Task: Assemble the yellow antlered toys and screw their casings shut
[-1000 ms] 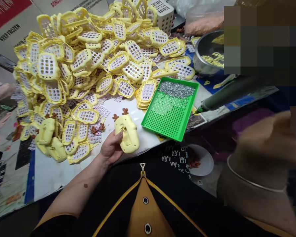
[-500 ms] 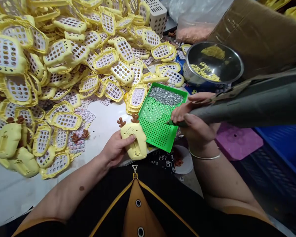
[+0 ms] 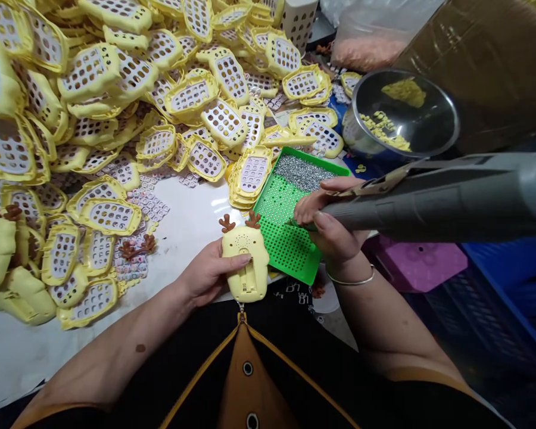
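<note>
My left hand [image 3: 212, 269] grips a yellow toy phone [image 3: 245, 274] with brown antlers, its back side up, thumb laid across the battery compartment. The phone is just above my lap. My right hand [image 3: 333, 223] is wrapped round a grey electric screwdriver [image 3: 411, 205], which points left with its tip near the phone's upper right. Below that tip lies a green perforated tray [image 3: 295, 253], with a heap of small silver screws [image 3: 310, 173] at its far end. A few yellow front shells [image 3: 252, 176] are stacked against the tray's left side.
A big pile of yellow phone shells [image 3: 196, 101] covers the table's left and back. Closed yellow phones [image 3: 20, 295] lie at far left, near loose brown antlers [image 3: 136, 247]. A steel bowl [image 3: 449, 128] of small yellow pieces stands back right. A purple lid [image 3: 415, 262] and blue crate [image 3: 486, 310] are at right.
The screwdriver and my right hand have moved a little left and its rear end has swung lower in view. The phone in my left hand is now more upright. The whole view has shifted slightly.
</note>
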Motion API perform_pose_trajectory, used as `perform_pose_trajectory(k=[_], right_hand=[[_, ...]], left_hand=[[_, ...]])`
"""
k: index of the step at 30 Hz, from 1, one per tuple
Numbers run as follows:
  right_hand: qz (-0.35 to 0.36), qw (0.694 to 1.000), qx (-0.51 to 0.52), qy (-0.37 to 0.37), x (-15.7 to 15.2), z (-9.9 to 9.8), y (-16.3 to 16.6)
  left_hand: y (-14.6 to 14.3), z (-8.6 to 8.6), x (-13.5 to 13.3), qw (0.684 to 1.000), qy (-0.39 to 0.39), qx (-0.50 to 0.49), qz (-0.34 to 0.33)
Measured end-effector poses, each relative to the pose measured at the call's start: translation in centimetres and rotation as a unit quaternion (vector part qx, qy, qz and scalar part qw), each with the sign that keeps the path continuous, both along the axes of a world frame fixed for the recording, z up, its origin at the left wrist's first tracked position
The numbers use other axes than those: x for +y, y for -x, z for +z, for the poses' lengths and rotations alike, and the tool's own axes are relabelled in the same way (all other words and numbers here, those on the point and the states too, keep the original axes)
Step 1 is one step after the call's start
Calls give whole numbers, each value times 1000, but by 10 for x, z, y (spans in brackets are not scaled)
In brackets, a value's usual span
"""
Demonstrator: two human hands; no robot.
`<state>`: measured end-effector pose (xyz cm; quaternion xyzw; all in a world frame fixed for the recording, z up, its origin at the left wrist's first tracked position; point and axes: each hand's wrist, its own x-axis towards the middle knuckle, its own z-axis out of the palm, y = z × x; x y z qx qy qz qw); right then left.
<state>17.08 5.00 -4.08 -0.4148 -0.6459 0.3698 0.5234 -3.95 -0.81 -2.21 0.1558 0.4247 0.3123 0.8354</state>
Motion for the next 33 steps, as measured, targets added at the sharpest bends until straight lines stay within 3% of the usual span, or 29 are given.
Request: perform_pose_trajectory(k=[6,9,11,14,17,20,33], right_hand=[[25,1000,-5,-8,2,-9,-1],[30,998,-51,5,0,-4,-2],[6,999,-39,-13,-7,8,-1],[-21,995,59,-74,-23,36,2],[10,991,91,-97,-40,60,6],[49,991,87,-94,-49,70,9],[208,942,257,-56,-37,51,28]], left_hand=[[-4,3,0,1000,-4,26,4],[-7,5,0,999,-12,30,15],[-10,6,0,999,-13,35,12],[-14,8,0,999,-11,41,3],[-16,10,-1,998,-16,55,7],[-18,10,-2,997,-30,67,11],[-21,9,-2,994,-67,83,-22]])
